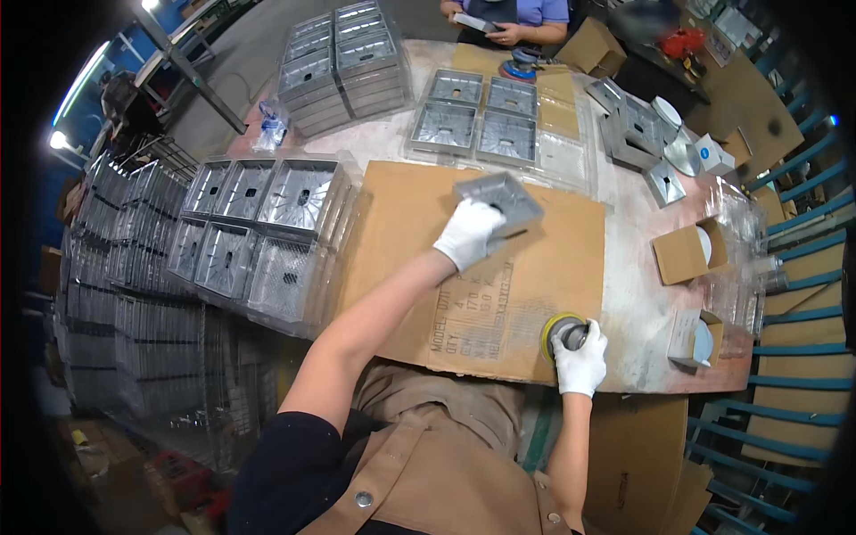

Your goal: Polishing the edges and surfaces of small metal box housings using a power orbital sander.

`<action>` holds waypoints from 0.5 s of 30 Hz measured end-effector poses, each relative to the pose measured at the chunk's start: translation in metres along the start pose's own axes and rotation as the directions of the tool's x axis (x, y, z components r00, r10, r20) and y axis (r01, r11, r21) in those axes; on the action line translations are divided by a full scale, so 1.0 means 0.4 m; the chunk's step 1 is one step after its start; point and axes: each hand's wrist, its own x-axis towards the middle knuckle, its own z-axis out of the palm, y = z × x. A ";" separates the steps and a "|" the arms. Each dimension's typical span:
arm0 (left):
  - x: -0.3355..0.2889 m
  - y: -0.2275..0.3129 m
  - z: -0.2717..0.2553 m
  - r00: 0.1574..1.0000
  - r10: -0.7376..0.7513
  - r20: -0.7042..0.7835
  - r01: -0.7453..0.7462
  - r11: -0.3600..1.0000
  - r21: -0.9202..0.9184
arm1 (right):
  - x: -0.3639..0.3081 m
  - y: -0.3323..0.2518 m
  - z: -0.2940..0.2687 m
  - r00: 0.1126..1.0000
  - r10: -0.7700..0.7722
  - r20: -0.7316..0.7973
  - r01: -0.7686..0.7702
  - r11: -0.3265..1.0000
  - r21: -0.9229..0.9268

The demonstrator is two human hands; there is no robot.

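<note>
My left hand (468,234), in a white glove, grips the near left edge of a grey metal housing (510,194). This shallow square part is held tilted over the flattened cardboard sheet (401,205). My right hand (581,358), gloved too, is closed over a round palm sander (563,332) with a yellow rim, at the sheet's near right edge. Its fingers wrap the dark body, and the underside of the sander is hidden. To the left of the sheet, clear plastic trays (337,227) hold several similar grey housings (303,192).
More housings in trays (446,125) lie beyond the sheet; a tall stack (334,76) stands far left. Across the table a person (526,22) holds a part near another sander (520,67). Small open boxes (682,254) line the right side. Stacked trays (147,241) fill the left.
</note>
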 end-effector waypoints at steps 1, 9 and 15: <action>-0.031 -0.006 0.015 0.984 0.014 0.175 -0.028 0.997 0.076 | 0.001 0.008 0.003 1.000 -0.004 -0.019 0.004 1.000 -0.016; -0.127 -0.001 0.107 0.986 -0.080 0.145 0.042 0.967 0.251 | -0.011 0.000 -0.005 0.999 0.040 -0.035 -0.042 0.998 -0.037; -0.140 -0.021 0.093 0.973 -0.176 0.148 0.133 0.956 0.260 | -0.015 -0.013 0.013 0.999 -0.005 -0.037 0.003 0.999 -0.044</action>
